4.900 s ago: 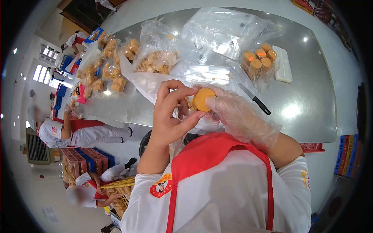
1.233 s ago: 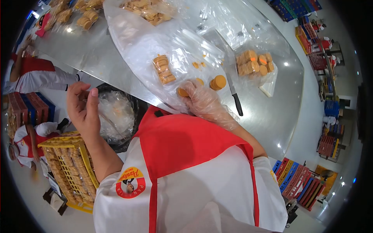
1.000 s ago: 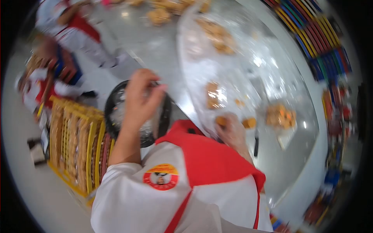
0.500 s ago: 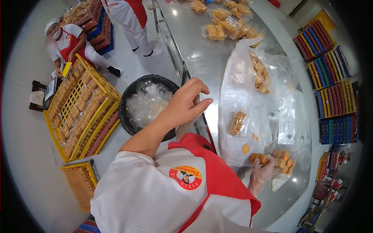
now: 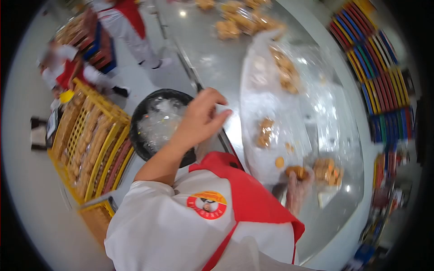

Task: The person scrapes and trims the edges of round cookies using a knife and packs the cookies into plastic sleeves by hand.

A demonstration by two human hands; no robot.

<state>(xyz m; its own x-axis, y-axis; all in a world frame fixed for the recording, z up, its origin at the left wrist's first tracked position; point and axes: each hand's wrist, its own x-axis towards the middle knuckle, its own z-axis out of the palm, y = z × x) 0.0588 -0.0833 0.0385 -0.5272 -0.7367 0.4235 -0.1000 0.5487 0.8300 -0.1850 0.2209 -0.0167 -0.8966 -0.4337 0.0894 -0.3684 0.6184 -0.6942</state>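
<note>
My left hand is bare and raised over the table's near edge beside the black bin, fingers curled and thumb apart, with nothing visible between them. In a clear plastic glove, my right hand has its fingers around a short stack of round biscuits on the table. One loose biscuit lies left of the stack on the white plastic sheet. Farther up the sheet are crumbs and a small clear packet of biscuits. A clear bag of biscuits stands right of my right hand.
The black bin holds crumpled clear plastic. Yellow crates of packed biscuits are at the left, with two people beyond. More bagged biscuits lie at the table's far end. Clear plastic covers the table's right part, near a white block.
The view has swung round. My right hand has gone from a loose biscuit near the packet to the short stack, then shifted slightly away from the bag. My left hand stays raised.
</note>
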